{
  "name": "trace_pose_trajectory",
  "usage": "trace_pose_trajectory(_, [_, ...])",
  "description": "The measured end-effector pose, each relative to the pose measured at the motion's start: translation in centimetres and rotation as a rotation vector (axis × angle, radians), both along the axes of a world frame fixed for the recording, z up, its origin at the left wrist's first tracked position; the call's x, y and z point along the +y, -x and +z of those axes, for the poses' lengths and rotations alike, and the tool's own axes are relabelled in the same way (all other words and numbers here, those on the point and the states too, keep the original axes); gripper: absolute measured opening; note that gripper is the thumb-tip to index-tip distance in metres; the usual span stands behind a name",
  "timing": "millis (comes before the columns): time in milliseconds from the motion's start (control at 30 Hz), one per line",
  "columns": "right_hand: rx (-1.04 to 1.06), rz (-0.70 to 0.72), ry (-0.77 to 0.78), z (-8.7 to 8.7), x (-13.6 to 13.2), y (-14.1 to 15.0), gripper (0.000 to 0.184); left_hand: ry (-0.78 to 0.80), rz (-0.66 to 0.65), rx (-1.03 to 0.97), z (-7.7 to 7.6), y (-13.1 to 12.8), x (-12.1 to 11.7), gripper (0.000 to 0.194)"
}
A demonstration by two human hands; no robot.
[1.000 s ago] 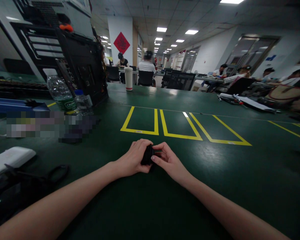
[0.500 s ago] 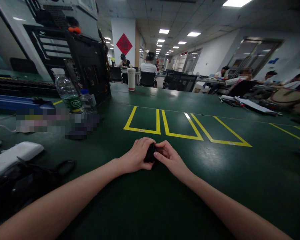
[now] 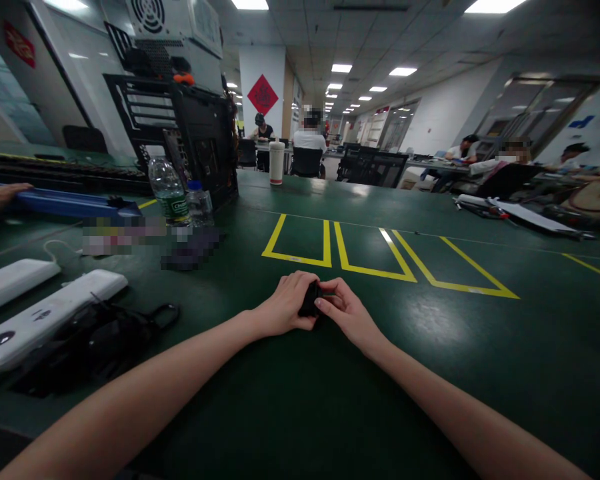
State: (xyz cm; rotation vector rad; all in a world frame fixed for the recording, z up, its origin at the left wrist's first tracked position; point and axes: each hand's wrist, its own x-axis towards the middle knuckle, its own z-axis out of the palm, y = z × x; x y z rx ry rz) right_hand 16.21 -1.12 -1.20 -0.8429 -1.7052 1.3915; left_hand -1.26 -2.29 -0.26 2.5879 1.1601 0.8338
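Observation:
Between my hands, low over the green table point(image 3: 290, 393), is a small black object point(image 3: 310, 300); its kind cannot be made out. My left hand point(image 3: 293, 301) wraps round it from the left, thumb below and fingers over the top. From the right, my right hand point(image 3: 344, 308) pinches its near edge with thumb and forefinger. Much of the object is hidden by my fingers. Just beyond my hands, yellow tape outlines point(image 3: 375, 270) mark the table surface.
To the left lie white oblong devices point(image 3: 75, 307) and a black strapped bundle point(image 3: 100, 340). Behind stand plastic bottles point(image 3: 167, 190), a black computer case point(image 3: 195, 133) and a white cup point(image 3: 276, 163). Another person's hand point(image 3: 3, 197) touches a blue bar point(image 3: 75, 201). People sit farther back.
The view has turned left, so everything sits farther right in the picture. Another person's hand now shows at the left edge. My grip on the black object looks the same.

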Motion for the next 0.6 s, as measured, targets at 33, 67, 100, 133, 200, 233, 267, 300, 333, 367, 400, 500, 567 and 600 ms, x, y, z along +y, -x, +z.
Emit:
trace_pose_trajectory(33, [0.009, 0.013, -0.001, -0.15, 0.04, -0.01, 0.019, -0.001, 0.004, 0.003, -0.1, -0.02, 0.02, 0.058])
trace_pose_trajectory(67, [0.031, 0.029, -0.001, -0.23, 0.07, -0.02, 0.02, -0.003, 0.009, 0.003, -0.19, -0.04, 0.06, 0.059])
trace_pose_trajectory(100, [0.054, 0.039, -0.003, -0.25, 0.07, -0.02, 0.021, -0.003, 0.014, 0.002, -0.27, -0.05, 0.1, 0.059])
trace_pose_trajectory(133, [0.068, 0.044, -0.001, -0.22, 0.05, -0.03, 0.021, -0.002, 0.017, 0.0, -0.33, -0.07, 0.14, 0.059])
trace_pose_trajectory(200, [0.075, 0.035, 0.006, -0.05, -0.02, -0.02, 0.019, -0.003, 0.017, -0.007, -0.35, -0.08, 0.19, 0.059])
trace_pose_trajectory(233, [0.067, 0.027, 0.011, 0.04, -0.06, -0.01, 0.017, -0.002, 0.012, -0.007, -0.3, -0.08, 0.2, 0.059])
trace_pose_trajectory(267, [0.06, 0.021, 0.015, 0.13, -0.08, 0.0, 0.015, 0.002, 0.007, -0.006, -0.21, -0.07, 0.19, 0.059])
trace_pose_trajectory(300, [0.053, 0.016, 0.017, 0.2, -0.1, 0.0, 0.015, 0.007, 0.003, -0.003, -0.11, -0.07, 0.17, 0.059])
trace_pose_trajectory(333, [0.046, 0.013, 0.02, 0.25, -0.09, 0.01, 0.015, 0.014, -0.001, 0.001, -0.01, -0.06, 0.14, 0.058])
trace_pose_trajectory(367, [0.038, 0.006, 0.026, 0.27, -0.05, 0.01, 0.016, 0.02, -0.003, 0.003, 0.09, -0.07, 0.11, 0.057])
trace_pose_trajectory(400, [0.027, -0.006, 0.035, 0.28, 0.01, 0.0, 0.018, 0.024, -0.003, 0.002, 0.15, -0.08, 0.09, 0.056])
trace_pose_trajectory(500, [-0.012, -0.039, 0.073, 0.19, 0.23, -0.05, 0.024, 0.024, 0.003, -0.011, 0.11, -0.13, 0.08, 0.056])
trace_pose_trajectory(567, [-0.018, -0.014, 0.078, 0.11, 0.33, -0.13, 0.022, 0.024, 0.005, -0.022, -0.01, -0.16, 0.1, 0.057])
trace_pose_trajectory(600, [-0.01, 0.01, 0.074, 0.08, 0.34, -0.17, 0.021, 0.025, 0.004, -0.025, -0.07, -0.16, 0.12, 0.057])
